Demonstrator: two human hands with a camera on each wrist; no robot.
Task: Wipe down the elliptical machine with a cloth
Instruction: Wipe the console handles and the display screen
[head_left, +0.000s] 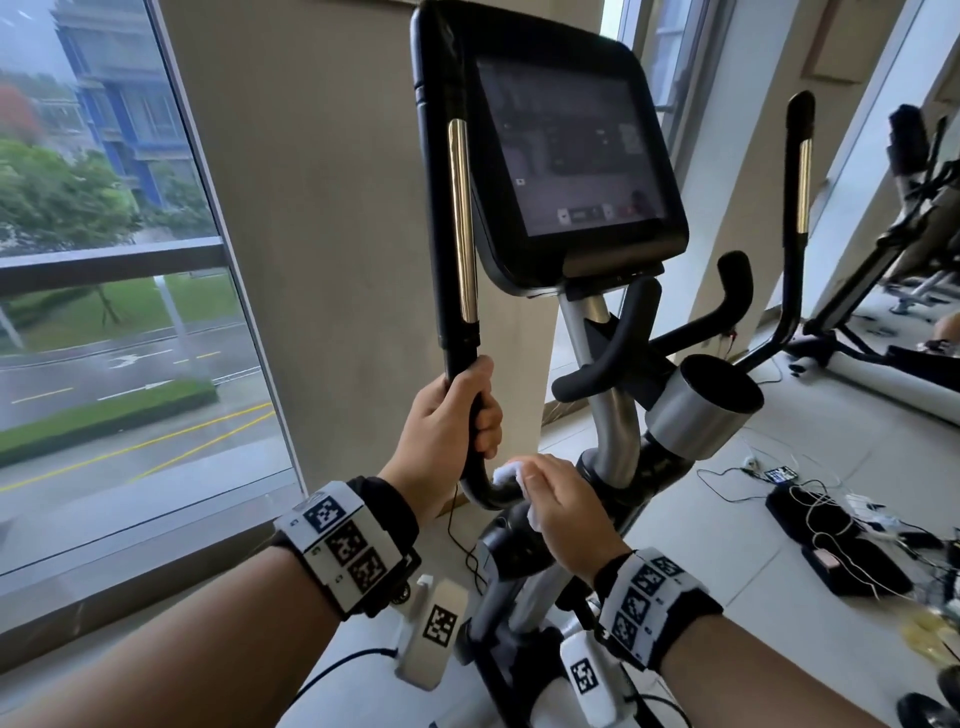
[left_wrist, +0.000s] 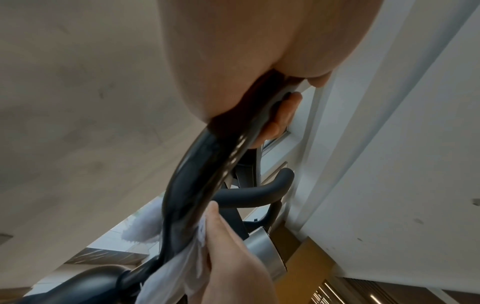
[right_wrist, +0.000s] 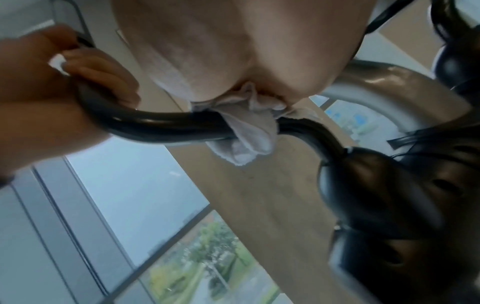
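Wiping well: cloth (head_left: 506, 475) is kept wrapped by R hand (head_left: 563, 512) round handlebar (head_left: 460, 291) bend, centre-frame, w/ firm pressure; bar is gripped steady by L hand (head_left: 447, 431).

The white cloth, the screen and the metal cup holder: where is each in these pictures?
White cloth (right_wrist: 249, 131): right wrist view, on the fold draped over the black bar.
Screen (head_left: 571, 150): head view, on the middle of its dark glass.
Metal cup holder (head_left: 691, 415): head view, on its silver side wall.

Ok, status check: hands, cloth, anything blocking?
Left hand grips handlebar. Right hand wraps cloth round its lower bend. Nothing blocking.
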